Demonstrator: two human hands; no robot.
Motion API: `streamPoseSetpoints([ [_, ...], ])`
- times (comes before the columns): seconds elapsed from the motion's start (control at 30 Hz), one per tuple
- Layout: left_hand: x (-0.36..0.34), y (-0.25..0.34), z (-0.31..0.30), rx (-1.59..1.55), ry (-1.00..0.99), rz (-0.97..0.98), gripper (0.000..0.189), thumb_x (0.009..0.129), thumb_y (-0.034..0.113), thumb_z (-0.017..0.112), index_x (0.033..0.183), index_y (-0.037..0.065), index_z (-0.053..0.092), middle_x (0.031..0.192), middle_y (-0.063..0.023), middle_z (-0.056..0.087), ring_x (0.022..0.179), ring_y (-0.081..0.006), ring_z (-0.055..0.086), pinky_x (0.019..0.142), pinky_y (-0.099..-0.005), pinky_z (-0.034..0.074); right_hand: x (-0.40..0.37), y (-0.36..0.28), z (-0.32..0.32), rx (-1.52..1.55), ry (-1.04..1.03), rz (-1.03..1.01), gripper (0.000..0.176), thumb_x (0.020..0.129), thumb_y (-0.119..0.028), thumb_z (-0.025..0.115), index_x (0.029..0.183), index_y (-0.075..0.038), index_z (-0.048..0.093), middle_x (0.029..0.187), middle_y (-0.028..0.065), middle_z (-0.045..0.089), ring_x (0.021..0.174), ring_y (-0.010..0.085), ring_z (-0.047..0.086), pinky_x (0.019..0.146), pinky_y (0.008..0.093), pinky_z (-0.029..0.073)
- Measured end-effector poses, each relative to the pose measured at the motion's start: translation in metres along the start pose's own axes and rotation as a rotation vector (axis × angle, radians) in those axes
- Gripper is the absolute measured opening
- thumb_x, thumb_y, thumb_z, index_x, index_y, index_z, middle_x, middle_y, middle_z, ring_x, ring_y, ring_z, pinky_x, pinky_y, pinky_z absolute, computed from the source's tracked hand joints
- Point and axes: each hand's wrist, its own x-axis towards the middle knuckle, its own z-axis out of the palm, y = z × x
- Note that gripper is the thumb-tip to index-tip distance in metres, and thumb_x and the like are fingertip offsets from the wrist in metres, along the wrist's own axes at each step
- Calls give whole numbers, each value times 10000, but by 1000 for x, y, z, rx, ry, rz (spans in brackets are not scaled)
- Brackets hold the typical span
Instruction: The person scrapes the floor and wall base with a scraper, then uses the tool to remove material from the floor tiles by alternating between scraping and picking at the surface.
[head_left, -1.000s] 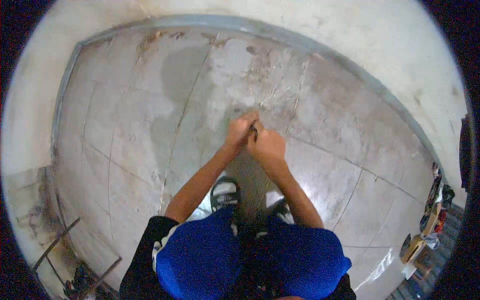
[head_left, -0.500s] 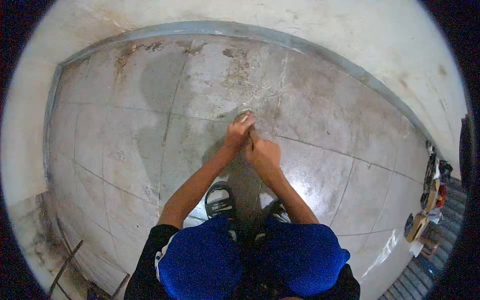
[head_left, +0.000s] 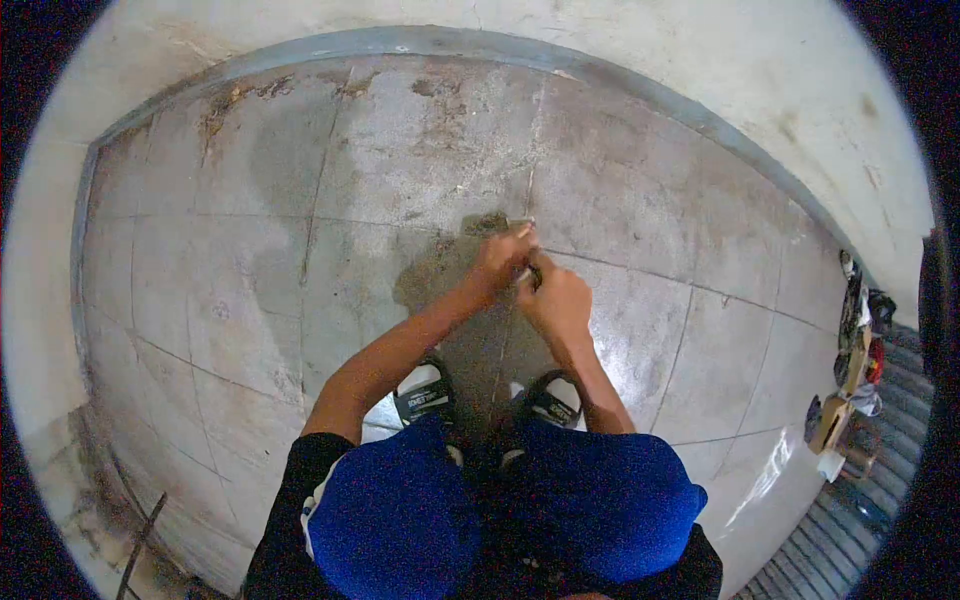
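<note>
My left hand (head_left: 508, 254) is closed around a small tool, low over the tiled floor (head_left: 400, 170). Just behind it and to the right, my right hand (head_left: 556, 300) grips the dark handle (head_left: 534, 272) of the same tool. The tool's pale tip (head_left: 522, 222) shows beyond my left fingers, beside a floor joint; whether it touches the floor I cannot tell. Most of the tool is hidden by my fingers, and its kind is unclear. A dark shadow falls on the floor left of my hands.
Below my hands are my feet in dark sandals (head_left: 424, 398) and my blue-clad knees (head_left: 395, 515). Dirt stains (head_left: 225, 105) mark the floor near the wall base (head_left: 400, 42). Cardboard and assorted items (head_left: 832, 425) lie at the right beside a ribbed surface (head_left: 850, 515). A dark rod (head_left: 142, 545) is at lower left.
Both hands and the tool have shifted to the right over the floor. The camera view has also moved slightly, and both sandals show more clearly now.
</note>
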Motion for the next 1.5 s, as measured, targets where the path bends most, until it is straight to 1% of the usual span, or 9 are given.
streamPoseSetpoints([
  [0.17, 23, -4, -9, -100, -118, -115, 215, 780, 131, 571, 986, 79, 542, 1119, -179, 593, 899, -362, 622, 666, -451, 512, 26, -3, -10, 26, 82, -15, 212, 760, -225, 589, 934, -129, 665, 746, 181, 652, 699, 377, 637, 639, 469, 509],
  [0.33, -3, -31, 29, 93, 210, 110, 171, 749, 133, 599, 902, 69, 557, 916, -169, 629, 747, -351, 637, 597, -442, 501, 14, 1, 5, -5, 43, -4, 203, 758, -246, 595, 896, -121, 677, 731, 187, 647, 681, 379, 635, 628, 466, 511],
  [0.5, 38, -26, 1, 82, -131, -92, 288, 746, 146, 611, 1024, 93, 558, 990, -151, 628, 727, -349, 648, 577, -432, 511, 35, -4, -10, 41, 116, -52, 205, 752, -250, 599, 875, -110, 684, 712, 191, 642, 664, 374, 637, 614, 460, 513],
  [0.67, 7, -17, 7, 104, 11, -47, 154, 756, 120, 584, 902, 73, 587, 974, -172, 620, 792, -360, 634, 637, -443, 522, 13, 1, 9, 36, 34, -15, 198, 763, -220, 585, 892, -106, 681, 726, 194, 641, 661, 371, 636, 606, 456, 510],
  [0.83, 58, -8, -54, 92, -52, -57, 255, 767, 85, 557, 1021, 70, 577, 1028, -178, 607, 871, -388, 604, 716, -455, 506, 47, -2, -13, 146, 111, -203, 217, 783, -171, 583, 978, -113, 661, 716, 187, 640, 654, 378, 624, 609, 459, 504],
  [1.07, -69, 6, -70, 250, 300, -419, 254, 793, 30, 542, 1046, 31, 561, 1224, -203, 540, 1101, -355, 546, 875, -432, 475, 32, -9, 41, 70, -220, -641, 356, 760, -125, 598, 1114, -152, 618, 761, 187, 643, 678, 375, 617, 628, 457, 496],
  [1.2, -64, 14, -62, 145, 297, -490, 272, 817, 33, 522, 1087, 9, 541, 1275, -209, 506, 1124, -356, 547, 879, -434, 482, 26, -8, 34, 60, -215, -492, 367, 742, -110, 600, 1102, -170, 640, 790, 183, 649, 704, 369, 621, 645, 453, 501],
  [1.4, -8, 42, -23, 113, 3, -494, 338, 836, 66, 534, 1167, 5, 513, 1196, -246, 548, 1066, -376, 574, 877, -438, 483, 37, 37, -19, 42, -76, -319, 335, 732, -88, 577, 1041, -169, 679, 827, 179, 658, 723, 351, 631, 672, 437, 509],
  [1.5, -7, 54, -12, -132, 132, -300, 326, 840, 87, 543, 1154, 0, 530, 1157, -243, 569, 1051, -377, 574, 865, -433, 489, 20, 38, -27, 15, -35, -252, 327, 743, -98, 567, 1042, -170, 676, 811, 176, 657, 719, 347, 635, 663, 436, 511],
])
